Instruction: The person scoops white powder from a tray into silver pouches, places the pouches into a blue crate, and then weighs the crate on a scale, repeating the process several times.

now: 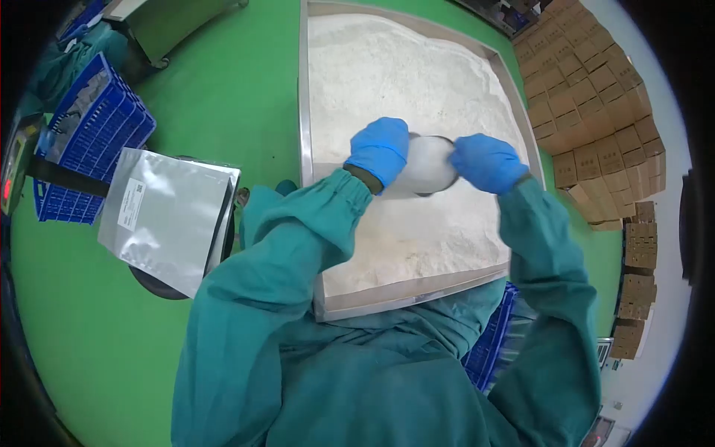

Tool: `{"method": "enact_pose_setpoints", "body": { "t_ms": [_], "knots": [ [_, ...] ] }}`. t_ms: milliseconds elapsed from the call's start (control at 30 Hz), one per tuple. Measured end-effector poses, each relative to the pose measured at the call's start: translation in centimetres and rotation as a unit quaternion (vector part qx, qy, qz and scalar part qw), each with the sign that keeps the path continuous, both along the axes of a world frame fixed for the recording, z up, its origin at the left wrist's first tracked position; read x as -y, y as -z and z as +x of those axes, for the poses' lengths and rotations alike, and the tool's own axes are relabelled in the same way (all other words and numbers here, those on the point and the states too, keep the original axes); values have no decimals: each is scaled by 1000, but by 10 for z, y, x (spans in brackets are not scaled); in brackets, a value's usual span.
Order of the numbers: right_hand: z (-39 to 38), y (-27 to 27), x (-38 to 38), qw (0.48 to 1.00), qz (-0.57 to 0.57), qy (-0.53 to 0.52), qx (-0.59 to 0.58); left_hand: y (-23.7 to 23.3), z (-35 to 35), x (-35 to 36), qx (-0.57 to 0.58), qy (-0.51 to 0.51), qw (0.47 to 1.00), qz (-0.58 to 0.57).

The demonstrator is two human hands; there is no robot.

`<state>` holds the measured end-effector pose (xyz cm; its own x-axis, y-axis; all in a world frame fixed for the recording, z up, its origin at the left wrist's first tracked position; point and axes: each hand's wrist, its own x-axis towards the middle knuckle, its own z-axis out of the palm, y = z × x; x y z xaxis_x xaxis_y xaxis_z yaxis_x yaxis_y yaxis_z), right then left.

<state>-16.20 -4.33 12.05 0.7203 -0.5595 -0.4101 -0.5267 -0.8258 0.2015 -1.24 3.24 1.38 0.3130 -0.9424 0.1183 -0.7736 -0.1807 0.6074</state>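
My left hand (380, 151), in a blue glove, is closed on the left side of a round metal bowl (453, 179). Opposite it, my gloved right hand (488, 162) grips the bowl's right edge. White powder fills the bowl, its surface blurred and pale. Both hands hold it over a large metal tray (306, 112), close above the white powder (387, 67) spread across the tray. Whether the bowl's underside touches the powder cannot be made out. The fingertips of both hands are partly hidden.
Left of the tray, silver foil bags (167, 212) with a white label lie on a scale, its red display (7, 190) at far left. Behind stands a blue crate (112, 119). Cardboard boxes (596, 104) are stacked at right. Another blue crate (493, 335) sits below the tray's front edge.
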Motion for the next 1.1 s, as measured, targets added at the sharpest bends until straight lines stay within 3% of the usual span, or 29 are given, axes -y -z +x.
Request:
{"method": "enact_pose_setpoints", "body": {
  "t_ms": [67,167,267,333,367,433,467,533,633,667,800,867,900,933,1000,1067,1100],
  "knots": [
    [10,3,-2,992,-77,18,-100,-1,2,3,13,5,1000,16],
    [-30,-51,1,990,-125,24,-66,15,14,3,5,3,1000,10],
    [-73,-20,45,985,-106,48,-127,21,26,-2,-26,28,998,48],
    [-100,88,83,988,-2,84,-132,30,27,-5,-2,59,998,6],
    [-107,151,86,987,26,49,-150,39,26,-7,-17,54,998,-22],
    [-97,263,50,984,123,31,-128,38,22,-15,-23,31,999,-16],
    [-73,278,12,976,194,36,-90,36,21,-18,-27,7,999,-18],
    [-58,312,-30,973,198,121,8,36,19,-17,-36,-6,999,-9],
    [-83,268,-12,964,235,125,-26,46,30,-11,-35,7,998,-49],
    [-91,233,-8,962,235,136,-27,51,31,-8,-37,25,994,-95],
    [-97,57,-1,962,195,189,27,49,32,-3,-52,14,993,-102],
    [-98,4,6,945,201,233,111,49,25,-9,-50,-1,995,-86],
    [-87,-21,2,953,180,196,145,46,22,-12,-46,-3,994,-96],
    [-73,-38,4,948,201,225,105,44,15,-16,-36,1,997,-75],
    [-45,-40,2,975,117,169,86,40,2,-25,-22,5,998,-54],
    [-24,-7,10,997,29,24,66,35,-6,-28,-49,-12,998,-33],
    [-8,5,3,999,8,0,42,34,-8,-27,-44,-15,998,-37]
  ]
}}
